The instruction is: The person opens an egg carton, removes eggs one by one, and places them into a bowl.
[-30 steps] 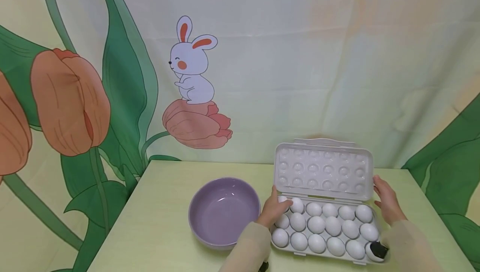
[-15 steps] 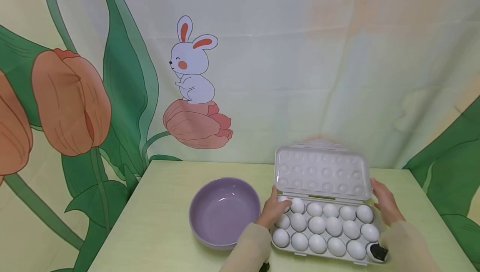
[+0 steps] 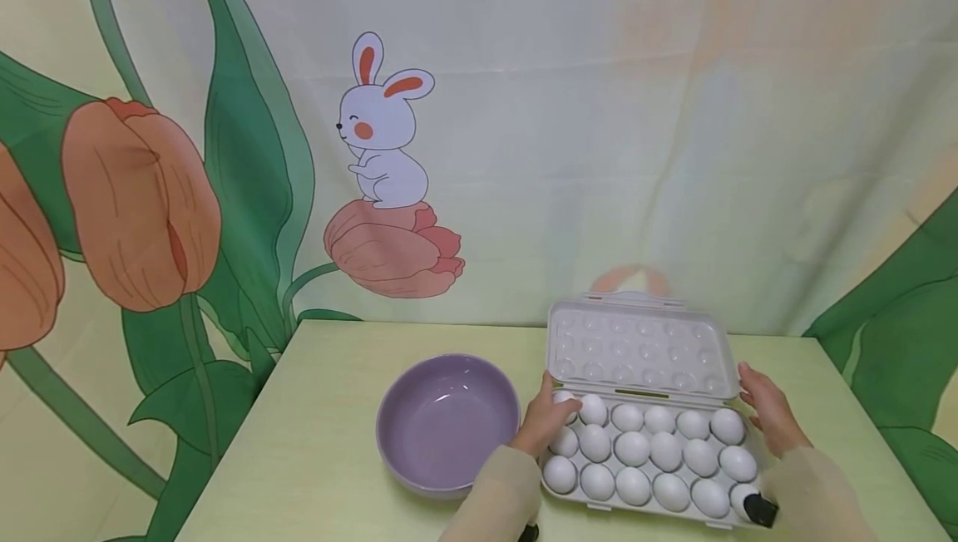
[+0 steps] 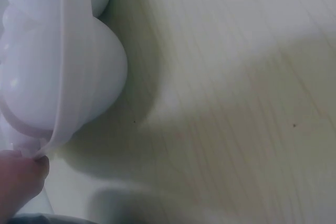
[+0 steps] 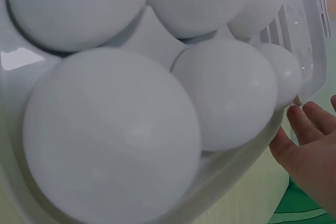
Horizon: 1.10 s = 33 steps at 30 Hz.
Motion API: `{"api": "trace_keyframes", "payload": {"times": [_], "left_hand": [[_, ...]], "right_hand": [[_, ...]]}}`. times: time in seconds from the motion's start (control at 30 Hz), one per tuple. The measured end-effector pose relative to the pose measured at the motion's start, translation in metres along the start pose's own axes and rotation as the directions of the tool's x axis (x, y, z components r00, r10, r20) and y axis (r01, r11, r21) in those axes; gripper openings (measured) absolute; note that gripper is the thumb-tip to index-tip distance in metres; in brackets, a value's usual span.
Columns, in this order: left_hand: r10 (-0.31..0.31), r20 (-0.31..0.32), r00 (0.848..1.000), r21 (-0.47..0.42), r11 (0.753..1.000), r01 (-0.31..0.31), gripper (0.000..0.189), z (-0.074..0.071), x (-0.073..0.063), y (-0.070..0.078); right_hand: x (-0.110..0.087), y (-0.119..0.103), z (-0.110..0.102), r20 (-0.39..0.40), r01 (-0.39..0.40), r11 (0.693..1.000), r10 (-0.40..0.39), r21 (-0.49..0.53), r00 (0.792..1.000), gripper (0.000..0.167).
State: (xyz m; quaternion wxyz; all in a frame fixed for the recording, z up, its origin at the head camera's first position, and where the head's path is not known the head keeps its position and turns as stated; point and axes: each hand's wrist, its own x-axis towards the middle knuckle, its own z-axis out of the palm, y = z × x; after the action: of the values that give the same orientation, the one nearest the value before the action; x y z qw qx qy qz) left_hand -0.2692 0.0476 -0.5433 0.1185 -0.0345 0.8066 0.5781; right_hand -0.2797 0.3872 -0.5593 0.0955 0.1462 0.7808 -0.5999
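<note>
A white plastic egg carton (image 3: 657, 396) lies open on the table, its lid (image 3: 638, 351) tilted back toward the backdrop. Rows of white eggs (image 3: 665, 451) fill its base. My left hand (image 3: 544, 417) grips the back left corner, thumb reaching over a corner egg; in the left wrist view a fingertip (image 4: 23, 179) meets the carton rim. At the back right corner, my right hand (image 3: 774, 411) has its fingers extended beside the lid's lower edge. The right wrist view shows those fingers (image 5: 303, 124) right at the hinge end, near several eggs (image 5: 226, 95).
A purple bowl (image 3: 447, 426) stands just left of the carton, close to my left forearm. The pale wooden table (image 3: 299, 442) meets a printed fabric backdrop (image 3: 524, 151) behind the lid. A black wrist device (image 3: 759, 510) overlaps the front right egg.
The carton lid has tipped farther back, its top edge sinking lower in the head view. My right hand has shifted slightly down along the lid's right side. The left hand stays at its corner.
</note>
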Motion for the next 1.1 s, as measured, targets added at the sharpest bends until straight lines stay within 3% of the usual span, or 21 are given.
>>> {"api": "trace_keyframes", "payload": {"times": [0.17,0.37,0.57,0.93,1.1], "left_hand": [[0.009,-0.007,1.0,0.003,1.0,-0.009,0.083,0.0,0.001,-0.002],[0.014,-0.019,1.0,0.02,1.0,-0.014,0.081,-0.001,0.0,-0.001],[0.041,-0.044,0.998,0.058,0.998,-0.038,0.074,-0.002,-0.001,-0.001],[0.077,-0.082,0.994,0.125,0.99,-0.066,0.067,-0.004,-0.011,0.002],[0.089,-0.101,0.991,0.135,0.988,-0.075,0.063,-0.004,-0.016,0.001]], "right_hand": [[0.015,0.02,-0.009,0.048,-0.022,1.0,0.022,0.001,0.999,0.09],[0.035,0.046,-0.018,0.074,-0.037,0.994,0.044,-0.099,0.996,0.091],[0.046,0.06,-0.022,0.09,-0.054,0.991,0.065,-0.122,0.994,0.092],[0.034,0.058,-0.026,0.147,-0.057,0.987,0.079,-0.151,0.986,0.092],[0.021,0.047,-0.025,0.187,-0.066,0.993,0.083,-0.094,0.979,0.09]]}}
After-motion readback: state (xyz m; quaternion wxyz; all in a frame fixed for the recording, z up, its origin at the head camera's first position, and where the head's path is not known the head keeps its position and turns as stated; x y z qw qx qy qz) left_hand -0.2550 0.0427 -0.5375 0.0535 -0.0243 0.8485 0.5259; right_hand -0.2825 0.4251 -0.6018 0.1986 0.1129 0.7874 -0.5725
